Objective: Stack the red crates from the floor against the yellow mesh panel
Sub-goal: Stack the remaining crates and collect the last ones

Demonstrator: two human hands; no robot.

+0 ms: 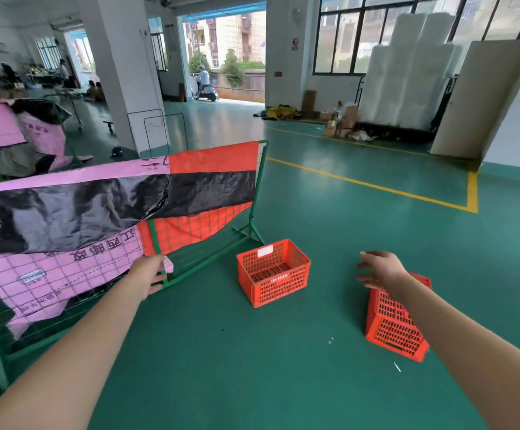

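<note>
The green floor (283, 367) takes up most of the view. Along its left side stands the mesh panel (184, 232), on a frame that looks green here, hung with pink, black and red sheets (66, 209). This is where the stack should go.

Both red crates are on the floor and nothing is stacked yet. The upright crate (272, 273) sits mouth-up just beside the panel's foot, so it probably serves as the base of the stack. The tipped crate (392, 321) lies well apart to the right, off its base, and will need righting before it can nest.

The left hand (150, 276) reaches the panel's green post, likely to steady it. Its fingertips are hidden at the post, so I cannot tell whether it grips or only touches. The right hand (379, 270) hovers just above the tipped crate with its fingers (365, 277) spread and released, holding nothing, seemingly set to take its top edge.
</note>
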